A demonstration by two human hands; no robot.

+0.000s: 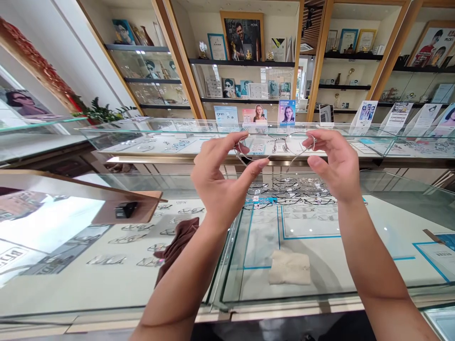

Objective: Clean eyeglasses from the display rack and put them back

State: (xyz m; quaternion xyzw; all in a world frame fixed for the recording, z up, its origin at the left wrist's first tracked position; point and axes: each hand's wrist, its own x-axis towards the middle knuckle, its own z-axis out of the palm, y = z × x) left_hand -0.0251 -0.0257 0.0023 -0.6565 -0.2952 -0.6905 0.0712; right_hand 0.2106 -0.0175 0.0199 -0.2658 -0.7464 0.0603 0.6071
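Silver round thin-rimmed glasses (279,139): raised before me between both hands, above the clear glass display counter (256,291).
Left hand (220,177): my fingers grip the rim's outer left end, thumb just below the lens.
Right hand (337,166): my fingers hold the opposite end, thumb apart.
Beige folded cloth (289,267): lying below, on the counter.
Dark brown crumpled cloth (180,239): farther left.

Below the fingers (254,170) spreads a glass-topped desk (256,286). A beige cloth (289,268) lies on it, nearer its front edge than the fingers; a crumpled brown cloth (183,239), partly hidden, lies below and left of them. Just beneath the fingers, dark-framed eyeglasses (285,194) sit in rows, whether on or under the glass unclear.
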